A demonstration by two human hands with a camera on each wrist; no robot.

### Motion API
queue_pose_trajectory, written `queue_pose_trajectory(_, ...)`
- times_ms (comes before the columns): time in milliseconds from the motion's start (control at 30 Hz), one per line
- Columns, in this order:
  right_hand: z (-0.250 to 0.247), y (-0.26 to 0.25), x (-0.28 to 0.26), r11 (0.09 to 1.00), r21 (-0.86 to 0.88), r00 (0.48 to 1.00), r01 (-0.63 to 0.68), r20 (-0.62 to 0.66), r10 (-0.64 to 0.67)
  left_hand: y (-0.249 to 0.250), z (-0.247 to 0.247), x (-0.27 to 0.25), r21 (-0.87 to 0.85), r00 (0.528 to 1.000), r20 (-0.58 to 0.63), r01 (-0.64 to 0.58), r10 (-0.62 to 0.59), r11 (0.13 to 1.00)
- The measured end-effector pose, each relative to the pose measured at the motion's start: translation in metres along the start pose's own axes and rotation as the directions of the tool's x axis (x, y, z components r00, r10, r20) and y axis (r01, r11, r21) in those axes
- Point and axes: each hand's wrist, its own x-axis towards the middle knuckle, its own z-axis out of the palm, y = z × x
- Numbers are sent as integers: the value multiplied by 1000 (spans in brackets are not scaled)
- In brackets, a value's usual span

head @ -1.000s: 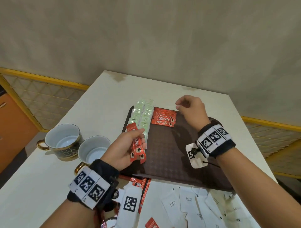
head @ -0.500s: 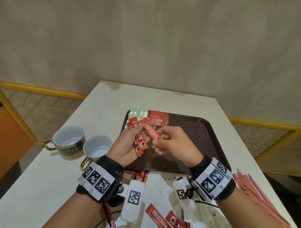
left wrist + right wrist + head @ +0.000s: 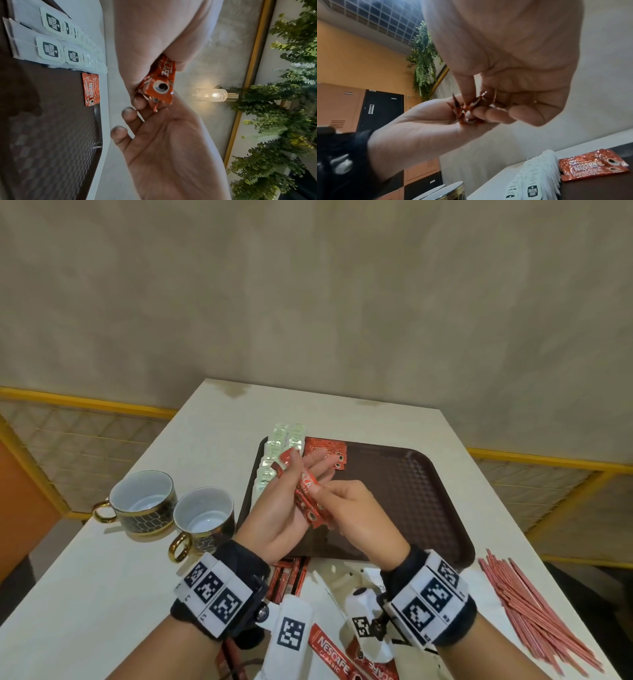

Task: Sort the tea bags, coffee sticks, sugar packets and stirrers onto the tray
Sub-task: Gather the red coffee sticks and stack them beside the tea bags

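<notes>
My left hand (image 3: 274,508) hovers palm up over the near left part of the brown tray (image 3: 411,491), fingers stretched out and thumb pressing a small bundle of red coffee sticks (image 3: 308,498) against the palm. My right hand (image 3: 356,508) meets it from the right and pinches the sticks (image 3: 464,108) with thumb and fingertips. White tea bags (image 3: 281,446) lie in overlapping rows along the tray's left edge. Beside them, at the tray's far end, are red coffee sticks (image 3: 325,448) laid side by side. The wrist view shows the sticks' printed ends (image 3: 159,83).
Two gold-handled cups (image 3: 144,501) (image 3: 205,515) stand left of the tray. Red stirrers (image 3: 534,618) fan out on the table at the right. More coffee sticks (image 3: 287,577) (image 3: 329,648) and white sugar packets (image 3: 373,575) lie near me, partly hidden by my wrists.
My right hand has come back from the far end of the tray to my left hand and taken hold of the sticks. My left fingers have straightened.
</notes>
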Motion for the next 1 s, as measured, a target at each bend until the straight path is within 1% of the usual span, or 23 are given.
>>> queue_pose_trajectory(67,-2,-1,-1,1000,6,1000,2,-14,-2,-1,0,-2,6,1000,16,-11,11,1000)
queue_pose_trajectory(167,-2,1,-2,997,65,993,40,-116,-32,-2,1,-4,15,999,40,-24,23,1000)
queue_pose_trajectory(200,-1,1,-3,994,100,992,41,-121,-29,-2,1,-4,28,999,42,-27,26,999)
queue_pose_trajectory(267,4,3,-6,987,159,998,22,-56,-13,-2,1,-5,86,999,26,-37,35,996)
queue_pose_trajectory(367,6,5,-9,980,194,997,-51,71,38,-5,0,-5,171,999,-19,-41,45,984)
queue_pose_trajectory(433,1,6,-8,971,217,993,-104,80,89,-5,-6,-2,154,994,-96,-37,53,987)
queue_pose_trajectory(500,-10,7,-8,946,288,989,-148,32,145,-1,-15,-1,143,975,-212,-28,58,989)
queue_pose_trajectory(567,-24,7,-8,931,338,987,-139,-27,157,3,-26,-1,221,944,-325,16,58,975)
queue_pose_trajectory(633,-37,7,-8,958,273,990,-90,-82,116,6,-34,1,297,930,-366,85,31,951)
queue_pose_trajectory(733,-49,4,-8,983,179,993,-28,-108,48,8,-36,4,275,944,-324,159,-65,948)
queue_pose_trajectory(800,-53,1,-9,993,118,997,-7,-77,16,8,-36,5,201,954,-283,165,-104,966)
queue_pose_trajectory(900,-54,-2,-12,1000,10,999,12,38,-12,6,-36,2,122,966,-237,133,-102,983)
queue_pose_trajectory(933,-53,-3,-14,1000,2,997,6,72,-7,6,-35,0,116,970,-226,120,-91,986)
queue_pose_trajectory(1000,-46,-3,-18,999,30,995,-24,101,21,6,-32,-3,67,985,-158,82,-71,994)
